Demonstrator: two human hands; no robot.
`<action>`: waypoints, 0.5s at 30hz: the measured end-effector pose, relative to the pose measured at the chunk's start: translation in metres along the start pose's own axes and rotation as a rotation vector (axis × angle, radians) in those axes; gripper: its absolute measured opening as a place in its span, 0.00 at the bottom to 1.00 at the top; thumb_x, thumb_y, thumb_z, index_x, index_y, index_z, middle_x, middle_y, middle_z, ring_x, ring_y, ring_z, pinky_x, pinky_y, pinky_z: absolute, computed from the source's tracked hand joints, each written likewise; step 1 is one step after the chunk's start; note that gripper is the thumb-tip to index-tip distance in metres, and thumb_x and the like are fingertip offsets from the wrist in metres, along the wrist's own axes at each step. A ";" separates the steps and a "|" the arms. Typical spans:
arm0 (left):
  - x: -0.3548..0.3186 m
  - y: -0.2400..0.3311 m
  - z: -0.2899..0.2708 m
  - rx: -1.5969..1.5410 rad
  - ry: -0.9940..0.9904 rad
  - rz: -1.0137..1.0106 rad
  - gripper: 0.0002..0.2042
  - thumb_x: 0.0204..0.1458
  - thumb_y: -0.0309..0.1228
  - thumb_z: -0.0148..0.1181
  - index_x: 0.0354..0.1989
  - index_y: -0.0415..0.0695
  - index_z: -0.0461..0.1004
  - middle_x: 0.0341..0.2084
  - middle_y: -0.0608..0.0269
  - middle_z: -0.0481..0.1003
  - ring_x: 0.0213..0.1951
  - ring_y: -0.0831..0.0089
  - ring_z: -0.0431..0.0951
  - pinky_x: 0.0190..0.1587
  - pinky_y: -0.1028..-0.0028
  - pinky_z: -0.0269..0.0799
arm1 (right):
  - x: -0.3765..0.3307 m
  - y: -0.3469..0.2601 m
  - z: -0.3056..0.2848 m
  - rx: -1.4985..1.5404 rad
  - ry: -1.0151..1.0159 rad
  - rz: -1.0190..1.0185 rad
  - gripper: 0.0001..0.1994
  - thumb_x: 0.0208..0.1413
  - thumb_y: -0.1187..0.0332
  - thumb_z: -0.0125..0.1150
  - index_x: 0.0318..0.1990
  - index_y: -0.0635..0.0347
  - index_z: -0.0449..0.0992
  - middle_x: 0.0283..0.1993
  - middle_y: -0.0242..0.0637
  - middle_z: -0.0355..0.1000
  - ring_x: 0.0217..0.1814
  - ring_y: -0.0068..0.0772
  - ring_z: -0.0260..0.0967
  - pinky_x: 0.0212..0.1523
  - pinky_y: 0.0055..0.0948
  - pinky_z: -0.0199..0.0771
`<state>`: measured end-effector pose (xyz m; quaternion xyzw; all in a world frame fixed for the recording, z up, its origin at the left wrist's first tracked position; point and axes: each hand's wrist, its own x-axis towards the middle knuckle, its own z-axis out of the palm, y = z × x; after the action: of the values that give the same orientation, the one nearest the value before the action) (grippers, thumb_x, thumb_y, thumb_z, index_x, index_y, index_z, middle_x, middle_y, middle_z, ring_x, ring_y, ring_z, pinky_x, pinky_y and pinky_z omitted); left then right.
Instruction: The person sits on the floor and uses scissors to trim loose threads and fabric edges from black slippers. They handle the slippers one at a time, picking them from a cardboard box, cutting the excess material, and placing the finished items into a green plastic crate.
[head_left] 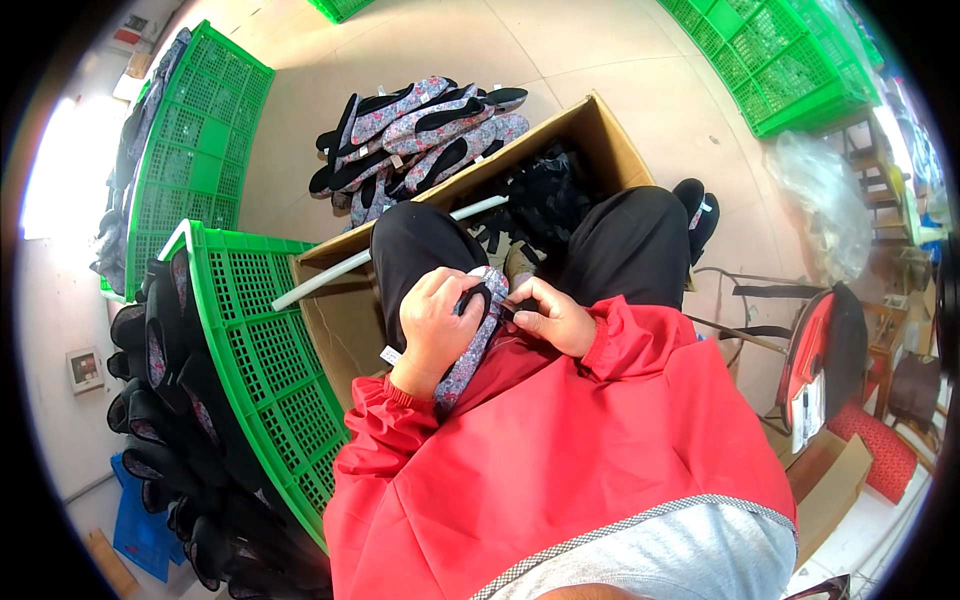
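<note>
A grey floral cloth shoe (462,376) with black lining lies lengthwise over my lap. My left hand (436,318) grips it from the left side, fingers wrapped over its opening. My right hand (555,317) is closed in a pinch at the shoe's right edge. Something small, thin and dark shows at those fingertips, too small to name. A white tag (390,355) sticks out beside my left wrist. The shoe's far end points toward the gap between my knees, and part of it is covered by my left hand.
A cardboard box (612,130) with black material inside stands beyond my knees, a white bar (335,280) across it. Floral shoes (440,130) are piled on the floor behind it. Green crates (265,350) holding dark shoes line my left. A red and black round-backed chair (812,345) is at right.
</note>
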<state>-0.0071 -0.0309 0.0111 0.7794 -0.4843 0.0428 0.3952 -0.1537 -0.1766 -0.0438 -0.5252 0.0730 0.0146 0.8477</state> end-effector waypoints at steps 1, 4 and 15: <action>0.000 0.000 0.000 0.001 0.006 0.001 0.09 0.34 0.20 0.64 0.27 0.41 0.75 0.25 0.61 0.75 0.28 0.62 0.77 0.30 0.69 0.73 | 0.000 0.000 0.001 -0.007 0.010 -0.003 0.13 0.64 0.65 0.55 0.49 0.63 0.65 0.45 0.33 0.69 0.46 0.19 0.68 0.50 0.23 0.69; 0.000 0.000 0.002 0.007 0.023 -0.005 0.09 0.34 0.20 0.63 0.27 0.41 0.75 0.24 0.60 0.75 0.28 0.62 0.77 0.30 0.69 0.73 | 0.001 0.003 0.004 -0.014 0.045 -0.022 0.13 0.64 0.64 0.55 0.49 0.63 0.65 0.45 0.33 0.69 0.46 0.19 0.67 0.50 0.23 0.69; -0.005 0.008 0.006 0.056 0.054 -0.071 0.08 0.34 0.19 0.62 0.26 0.40 0.72 0.24 0.57 0.75 0.28 0.58 0.76 0.32 0.67 0.72 | 0.007 0.006 0.024 -0.215 0.176 -0.151 0.14 0.63 0.62 0.56 0.47 0.65 0.66 0.40 0.36 0.69 0.41 0.22 0.69 0.45 0.25 0.70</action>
<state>-0.0181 -0.0334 0.0095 0.8054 -0.4438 0.0633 0.3877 -0.1444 -0.1533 -0.0395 -0.6162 0.1054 -0.0874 0.7756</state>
